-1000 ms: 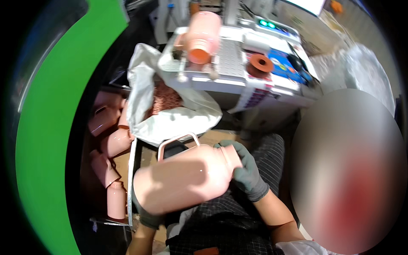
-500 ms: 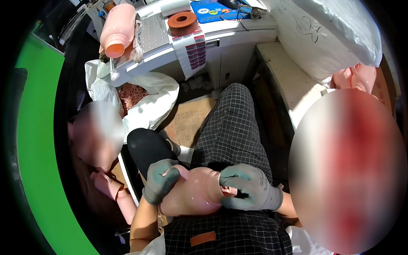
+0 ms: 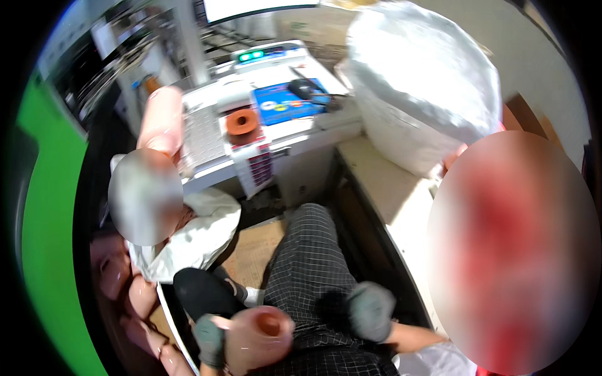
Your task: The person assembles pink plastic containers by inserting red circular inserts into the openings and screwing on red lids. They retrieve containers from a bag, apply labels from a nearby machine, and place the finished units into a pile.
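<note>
In my gloved left hand (image 3: 210, 341) is a glossy pink plastic bottle (image 3: 256, 344), gripped by the handle at its left side. The bottle rests over my lap, its round mouth tilted up and toward the far side. My gloved right hand (image 3: 371, 311) is off to the right of the bottle, above my checked apron, and touches nothing that I can make out. Motion smears its fingers, and a dark patch beside it looks like a shadow.
More pink bottles (image 3: 143, 297) lie in a bin at the left, next to a white sack (image 3: 210, 219). On the desk ahead are another pink bottle (image 3: 162, 119), an orange tape roll (image 3: 242, 127) and a blue mat (image 3: 276, 113). A big white bag (image 3: 407, 119) stands at the right.
My right hand has left the bottle's mouth and moved right. The bottle, still in my left hand, has turned its mouth from the right to upward. My view has tilted up, showing more desk.
</note>
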`<action>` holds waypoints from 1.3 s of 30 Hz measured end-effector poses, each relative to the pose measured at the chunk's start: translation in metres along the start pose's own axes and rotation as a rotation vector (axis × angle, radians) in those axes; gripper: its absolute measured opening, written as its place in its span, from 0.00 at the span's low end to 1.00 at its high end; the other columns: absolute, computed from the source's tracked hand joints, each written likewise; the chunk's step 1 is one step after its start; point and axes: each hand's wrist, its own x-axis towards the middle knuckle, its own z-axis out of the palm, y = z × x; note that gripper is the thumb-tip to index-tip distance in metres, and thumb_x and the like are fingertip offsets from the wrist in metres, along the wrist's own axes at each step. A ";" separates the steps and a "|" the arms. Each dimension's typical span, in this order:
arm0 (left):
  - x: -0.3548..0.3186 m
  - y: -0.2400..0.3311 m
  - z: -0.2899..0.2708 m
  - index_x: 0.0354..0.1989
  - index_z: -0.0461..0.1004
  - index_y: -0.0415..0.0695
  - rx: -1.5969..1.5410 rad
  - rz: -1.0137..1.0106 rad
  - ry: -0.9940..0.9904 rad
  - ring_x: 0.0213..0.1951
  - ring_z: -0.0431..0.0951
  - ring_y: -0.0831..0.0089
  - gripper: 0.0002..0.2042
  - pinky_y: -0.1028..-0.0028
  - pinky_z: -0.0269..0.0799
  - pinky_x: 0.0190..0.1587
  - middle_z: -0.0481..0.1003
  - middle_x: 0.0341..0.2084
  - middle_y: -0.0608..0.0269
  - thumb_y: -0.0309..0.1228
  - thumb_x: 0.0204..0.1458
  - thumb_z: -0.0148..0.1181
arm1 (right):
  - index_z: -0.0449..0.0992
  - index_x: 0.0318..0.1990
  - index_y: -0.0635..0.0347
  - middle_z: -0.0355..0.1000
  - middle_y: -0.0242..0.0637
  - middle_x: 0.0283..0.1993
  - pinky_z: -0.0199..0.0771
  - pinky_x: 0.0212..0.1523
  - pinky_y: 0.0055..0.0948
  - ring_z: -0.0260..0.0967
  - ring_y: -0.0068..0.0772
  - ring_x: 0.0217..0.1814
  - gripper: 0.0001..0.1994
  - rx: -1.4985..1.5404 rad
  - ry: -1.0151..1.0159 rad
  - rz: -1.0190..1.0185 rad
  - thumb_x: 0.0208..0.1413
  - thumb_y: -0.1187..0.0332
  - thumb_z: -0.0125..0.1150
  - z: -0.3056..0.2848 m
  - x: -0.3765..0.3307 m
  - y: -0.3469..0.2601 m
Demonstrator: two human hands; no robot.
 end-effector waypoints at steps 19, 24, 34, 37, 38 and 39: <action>0.036 0.041 0.012 0.37 0.82 0.38 -0.063 -0.067 0.184 0.38 0.80 0.60 0.12 0.62 0.76 0.43 0.81 0.34 0.52 0.36 0.55 0.67 | 0.66 0.69 0.59 0.62 0.55 0.70 0.61 0.71 0.52 0.61 0.58 0.71 0.40 -0.378 0.001 -0.492 0.50 0.57 0.77 0.024 0.217 -0.038; 0.050 0.050 0.028 0.39 0.82 0.37 -0.136 -0.019 0.071 0.38 0.79 0.63 0.14 0.64 0.75 0.43 0.81 0.35 0.54 0.38 0.59 0.66 | 0.73 0.64 0.57 0.74 0.52 0.59 0.74 0.62 0.46 0.70 0.56 0.65 0.32 -0.884 0.346 -0.568 0.52 0.58 0.75 -0.175 0.303 -0.086; 0.050 0.032 0.034 0.42 0.80 0.35 -0.217 0.007 0.030 0.37 0.78 0.70 0.18 0.68 0.75 0.43 0.82 0.36 0.59 0.42 0.66 0.64 | 0.65 0.74 0.48 0.67 0.59 0.68 0.70 0.68 0.42 0.68 0.59 0.69 0.53 -0.868 -0.364 0.409 0.34 0.55 0.83 -0.232 0.427 -0.044; 0.052 0.051 0.041 0.42 0.80 0.36 -0.130 -0.094 0.123 0.37 0.78 0.70 0.17 0.67 0.75 0.44 0.82 0.36 0.59 0.42 0.64 0.66 | 0.64 0.74 0.43 0.61 0.61 0.71 0.71 0.68 0.43 0.68 0.62 0.69 0.51 -1.128 -0.342 0.378 0.35 0.55 0.82 -0.224 0.425 -0.054; 0.051 0.034 0.042 0.42 0.81 0.37 -0.117 -0.060 0.153 0.38 0.78 0.70 0.16 0.66 0.75 0.44 0.82 0.37 0.60 0.41 0.64 0.66 | 0.64 0.74 0.39 0.58 0.58 0.73 0.71 0.68 0.46 0.68 0.63 0.69 0.53 -1.146 -0.298 0.297 0.34 0.52 0.83 -0.225 0.425 -0.034; 0.051 0.024 0.043 0.42 0.81 0.37 -0.130 -0.057 0.152 0.38 0.78 0.70 0.16 0.67 0.75 0.45 0.82 0.36 0.60 0.41 0.64 0.66 | 0.63 0.74 0.34 0.55 0.55 0.76 0.71 0.68 0.50 0.67 0.64 0.69 0.54 -1.152 -0.249 0.207 0.33 0.48 0.83 -0.224 0.426 -0.008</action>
